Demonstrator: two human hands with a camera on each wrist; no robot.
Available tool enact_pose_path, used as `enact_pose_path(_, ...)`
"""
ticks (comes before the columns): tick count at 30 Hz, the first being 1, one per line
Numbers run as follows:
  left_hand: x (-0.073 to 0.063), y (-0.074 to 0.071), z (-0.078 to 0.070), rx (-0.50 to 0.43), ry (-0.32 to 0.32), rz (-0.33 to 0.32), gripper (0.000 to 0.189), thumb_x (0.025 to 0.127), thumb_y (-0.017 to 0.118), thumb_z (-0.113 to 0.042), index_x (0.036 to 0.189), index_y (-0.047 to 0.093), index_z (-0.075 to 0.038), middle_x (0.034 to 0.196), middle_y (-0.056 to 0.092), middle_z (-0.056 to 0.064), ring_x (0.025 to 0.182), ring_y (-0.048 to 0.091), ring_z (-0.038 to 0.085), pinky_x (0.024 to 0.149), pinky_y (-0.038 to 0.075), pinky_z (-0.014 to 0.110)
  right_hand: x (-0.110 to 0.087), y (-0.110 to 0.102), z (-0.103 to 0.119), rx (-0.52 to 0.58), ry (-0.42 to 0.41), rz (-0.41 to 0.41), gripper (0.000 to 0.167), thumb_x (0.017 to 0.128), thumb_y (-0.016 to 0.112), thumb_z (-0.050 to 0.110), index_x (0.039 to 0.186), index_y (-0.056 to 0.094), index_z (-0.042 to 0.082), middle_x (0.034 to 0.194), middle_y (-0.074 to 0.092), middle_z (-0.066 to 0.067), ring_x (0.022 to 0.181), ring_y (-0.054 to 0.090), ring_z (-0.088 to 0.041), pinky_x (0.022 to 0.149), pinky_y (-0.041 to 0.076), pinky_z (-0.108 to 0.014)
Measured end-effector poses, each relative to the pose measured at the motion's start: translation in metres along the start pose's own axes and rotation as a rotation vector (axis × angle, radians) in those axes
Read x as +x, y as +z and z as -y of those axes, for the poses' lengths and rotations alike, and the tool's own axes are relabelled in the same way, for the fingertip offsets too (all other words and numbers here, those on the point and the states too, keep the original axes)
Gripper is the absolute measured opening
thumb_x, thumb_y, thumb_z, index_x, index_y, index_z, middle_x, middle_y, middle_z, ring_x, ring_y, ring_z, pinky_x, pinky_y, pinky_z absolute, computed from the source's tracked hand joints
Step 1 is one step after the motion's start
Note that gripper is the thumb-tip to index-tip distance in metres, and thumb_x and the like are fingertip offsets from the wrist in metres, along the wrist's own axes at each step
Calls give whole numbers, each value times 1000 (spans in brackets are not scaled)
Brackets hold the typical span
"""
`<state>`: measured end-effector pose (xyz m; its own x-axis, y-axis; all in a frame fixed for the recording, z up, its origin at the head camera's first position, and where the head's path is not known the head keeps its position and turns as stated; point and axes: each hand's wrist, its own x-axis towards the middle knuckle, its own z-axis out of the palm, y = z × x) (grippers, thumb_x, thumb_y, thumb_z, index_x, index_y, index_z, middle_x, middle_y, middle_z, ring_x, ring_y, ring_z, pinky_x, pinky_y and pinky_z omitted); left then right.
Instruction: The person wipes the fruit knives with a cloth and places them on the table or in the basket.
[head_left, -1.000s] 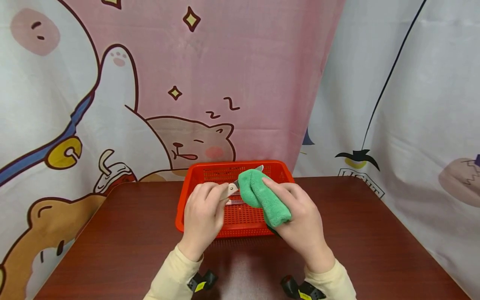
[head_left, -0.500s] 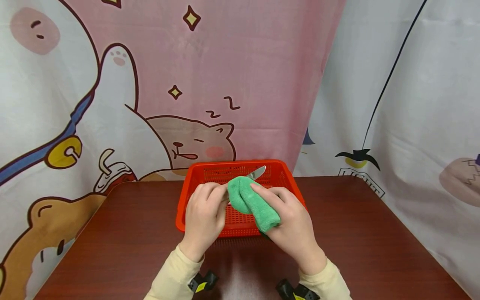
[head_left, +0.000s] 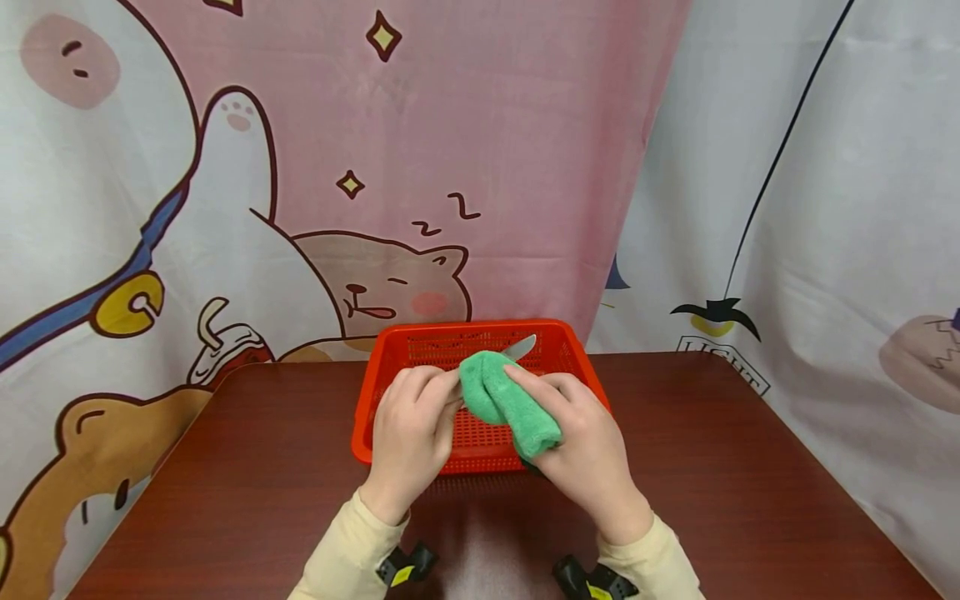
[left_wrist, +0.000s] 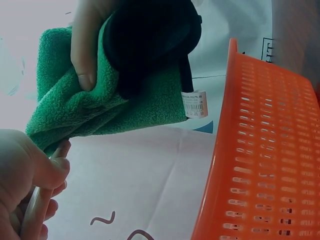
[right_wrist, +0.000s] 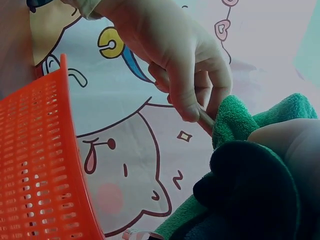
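Observation:
My left hand (head_left: pixel 408 429) grips the pale handle of a knife (head_left: pixel 521 346), and the bare blade tip points up and to the right. A folded green towel (head_left: pixel 498 392) lies around the rest of the blade, hiding it. My right hand (head_left: pixel 588 446) holds this towel, thumb and fingers pressing it from both sides. In the left wrist view the knife handle (left_wrist: pixel 37 210) runs up from the left fist to the edge of the towel, where a white label (left_wrist: pixel 195 104) hangs. Both hands are above the front of a red plastic basket (head_left: pixel 363 425).
The basket stands at the back middle of a dark brown wooden table (head_left: pixel 247 483). Directly behind the table hangs a cartoon-printed curtain (head_left: pixel 525 167). Each wrist wears a small black camera, such as the left camera (head_left: pixel 405 565).
The right hand has slid the towel left along the blade toward the handle, baring more of the tip, then shifted very slightly back. My left hand stays nearly in place.

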<state>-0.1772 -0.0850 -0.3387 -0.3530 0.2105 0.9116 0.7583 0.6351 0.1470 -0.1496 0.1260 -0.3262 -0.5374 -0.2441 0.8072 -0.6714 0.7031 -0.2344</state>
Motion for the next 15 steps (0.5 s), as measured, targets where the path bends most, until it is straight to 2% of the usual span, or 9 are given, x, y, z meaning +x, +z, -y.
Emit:
enact_pose_path(6, 0, 0, 1, -7, 5, -6, 28, 85, 74, -4, 112, 67, -5, 95, 62, 9, 83, 58, 28, 69, 51, 41, 0, -2, -3, -16, 23, -13, 82, 58, 83, -5, 132, 64, 25, 100, 63, -6, 86, 62, -20, 62, 51, -37)
enact_pose_path(15, -1, 0, 2, -7, -1, 4, 28, 85, 74, -5, 111, 67, -5, 96, 62, 10, 84, 58, 28, 69, 51, 42, 1, -10, -12, -25, 56, -49, 80, 61, 83, -4, 134, 63, 24, 102, 63, -8, 90, 61, -21, 65, 53, -40)
